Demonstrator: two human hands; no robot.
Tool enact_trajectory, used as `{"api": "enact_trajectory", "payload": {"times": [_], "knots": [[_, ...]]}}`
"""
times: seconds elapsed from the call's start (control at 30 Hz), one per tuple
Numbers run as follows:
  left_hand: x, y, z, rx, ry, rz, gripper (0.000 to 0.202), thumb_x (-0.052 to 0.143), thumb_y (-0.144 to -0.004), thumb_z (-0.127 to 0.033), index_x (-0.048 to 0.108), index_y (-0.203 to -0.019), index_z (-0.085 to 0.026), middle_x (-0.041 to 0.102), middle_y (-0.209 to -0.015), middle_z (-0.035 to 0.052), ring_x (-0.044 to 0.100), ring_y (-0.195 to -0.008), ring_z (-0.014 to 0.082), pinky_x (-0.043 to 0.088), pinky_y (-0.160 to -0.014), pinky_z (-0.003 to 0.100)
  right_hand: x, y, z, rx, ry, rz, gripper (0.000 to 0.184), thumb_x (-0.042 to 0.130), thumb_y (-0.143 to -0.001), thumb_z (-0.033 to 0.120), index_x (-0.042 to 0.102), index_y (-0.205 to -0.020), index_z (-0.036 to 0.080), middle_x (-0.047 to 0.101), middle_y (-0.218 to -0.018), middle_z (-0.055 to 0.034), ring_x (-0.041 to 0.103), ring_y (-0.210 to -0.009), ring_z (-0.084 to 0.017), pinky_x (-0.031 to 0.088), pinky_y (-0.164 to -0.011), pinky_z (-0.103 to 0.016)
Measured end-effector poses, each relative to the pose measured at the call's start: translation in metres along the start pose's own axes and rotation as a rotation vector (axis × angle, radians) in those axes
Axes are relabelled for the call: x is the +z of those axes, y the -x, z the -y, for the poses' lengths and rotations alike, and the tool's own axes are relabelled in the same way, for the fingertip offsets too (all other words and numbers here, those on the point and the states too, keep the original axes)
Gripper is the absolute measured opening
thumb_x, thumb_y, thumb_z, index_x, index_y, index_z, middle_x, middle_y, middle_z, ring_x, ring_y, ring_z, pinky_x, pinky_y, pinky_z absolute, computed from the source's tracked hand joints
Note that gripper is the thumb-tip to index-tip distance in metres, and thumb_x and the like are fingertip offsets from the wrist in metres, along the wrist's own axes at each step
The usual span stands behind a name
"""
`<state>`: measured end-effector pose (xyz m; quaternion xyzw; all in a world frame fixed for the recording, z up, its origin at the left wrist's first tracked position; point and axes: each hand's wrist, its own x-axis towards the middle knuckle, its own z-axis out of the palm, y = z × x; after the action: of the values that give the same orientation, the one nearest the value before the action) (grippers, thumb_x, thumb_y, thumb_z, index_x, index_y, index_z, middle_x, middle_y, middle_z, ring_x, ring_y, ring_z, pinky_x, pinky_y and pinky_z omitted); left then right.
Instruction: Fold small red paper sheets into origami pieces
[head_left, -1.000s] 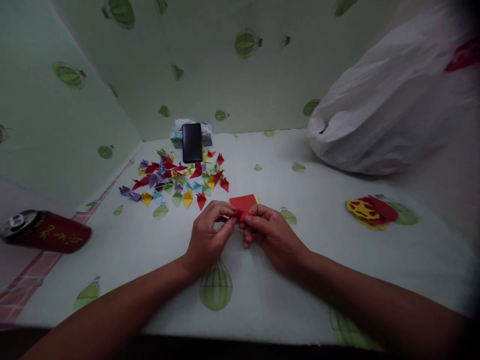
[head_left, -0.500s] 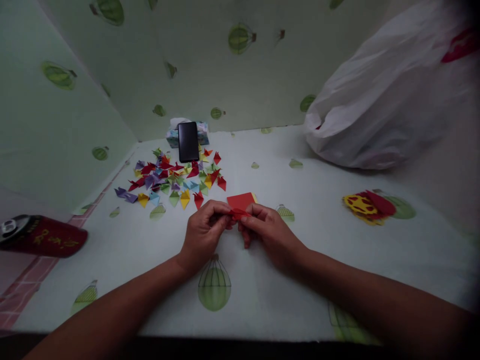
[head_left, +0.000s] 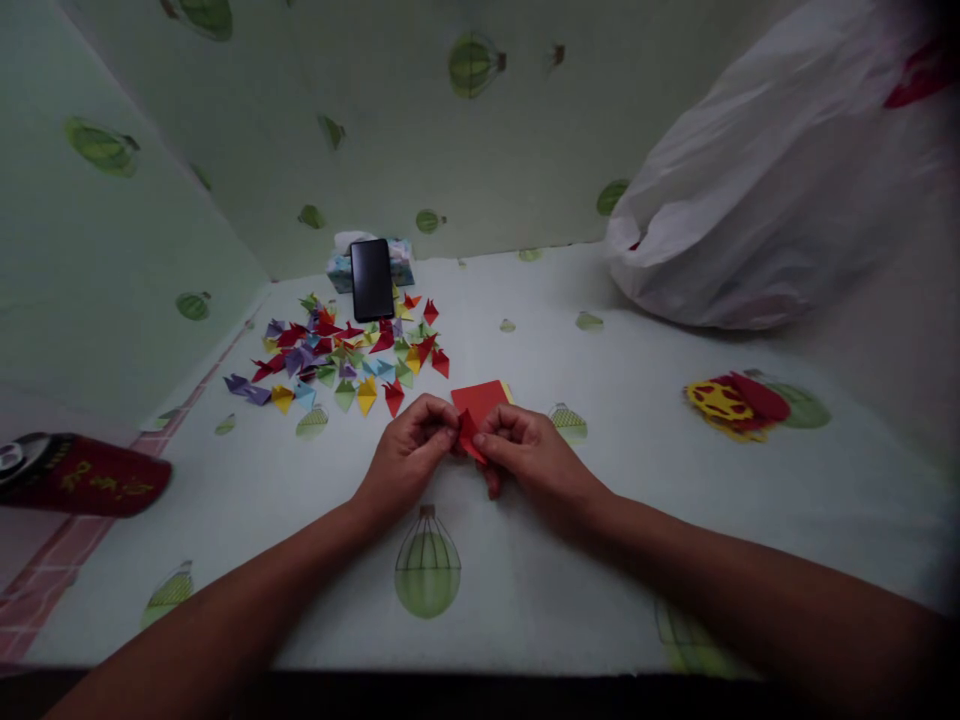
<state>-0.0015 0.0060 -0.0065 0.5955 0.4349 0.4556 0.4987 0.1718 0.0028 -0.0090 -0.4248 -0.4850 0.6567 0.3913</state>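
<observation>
1 small folded piece of red paper [head_left: 470, 434] is between the fingers of both hands, over the table [head_left: 547, 600]. The left hand [head_left: 405, 448] pinches its left side with thumb and bent forefinger; the right hand [head_left: 546, 462] grips the opposite side likewise, barely a paper's thickness parting each pair. Whether the remaining fingers touch it, I cannot tell. Gripping at 2 points probably steadies so light a piece. Just beyond the fingers lies a stack of paper [head_left: 480, 396], red on top, likely placed for easy reach. Farther off, to the fingers' left, many folded paper pieces [head_left: 366, 396] are spread, perhaps out of the hands' way. Behind these a phone [head_left: 372, 280] seems propped against a tissue box [head_left: 340, 273]. Well left of the fingers is a red can [head_left: 94, 477]; well right, yellow-and-red cutouts [head_left: 721, 402], with a white plastic bag [head_left: 739, 230] beyond.
</observation>
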Motion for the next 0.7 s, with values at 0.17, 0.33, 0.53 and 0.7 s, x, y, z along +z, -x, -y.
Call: {"api": "enact_trajectory", "payload": {"times": [0.17,0.33,0.53,0.7], "knots": [[0.0008,0.0017,-0.0011,-0.054,0.026,0.023,0.016,0.070,-0.080,-0.025,0.060,-0.090,-0.018,0.063,-0.088,0.0016,0.062,-0.078,0.0133,0.051,-0.072,0.026,0.0008,0.0005,0.0014,0.021,-0.021,-0.021,0.022,0.064,-0.081,0.030,0.049,-0.068,0.020,0.056,-0.050,0.0057,0.051,-0.042,-0.009,0.039,-0.046,-0.022],[0.0052,0.0046,0.0005,-0.060,-0.007,-0.045,0.015,0.072,-0.079,-0.025,0.060,-0.085,-0.017,0.064,-0.084,0.0010,0.062,-0.074,0.0123,0.051,-0.071,0.026,0.0035,0.0023,0.0018,0.018,0.003,-0.011,0.023,0.065,-0.081,0.029,0.048,-0.068,0.020,0.057,-0.053,0.0058,0.052,-0.042,-0.008,0.039,-0.046,-0.022],[0.0083,0.0051,-0.0002,-0.052,-0.067,-0.107,0.012,0.069,-0.079,-0.025,0.060,-0.082,-0.017,0.063,-0.082,0.0004,0.061,-0.072,0.0121,0.050,-0.069,0.025,0.0049,0.0026,0.0011,-0.006,0.037,0.003,0.024,0.066,-0.081,0.030,0.048,-0.068,0.021,0.055,-0.052,0.0068,0.050,-0.042,-0.007,0.037,-0.045,-0.022],[0.0081,0.0046,0.0001,-0.071,-0.048,-0.087,0.014,0.070,-0.079,-0.025,0.060,-0.082,-0.017,0.063,-0.081,0.0000,0.061,-0.071,0.0120,0.050,-0.068,0.025,0.0044,0.0016,0.0005,-0.003,0.055,-0.006,0.024,0.065,-0.080,0.029,0.046,-0.067,0.021,0.054,-0.052,0.0073,0.048,-0.041,-0.007,0.036,-0.044,-0.021]]}}
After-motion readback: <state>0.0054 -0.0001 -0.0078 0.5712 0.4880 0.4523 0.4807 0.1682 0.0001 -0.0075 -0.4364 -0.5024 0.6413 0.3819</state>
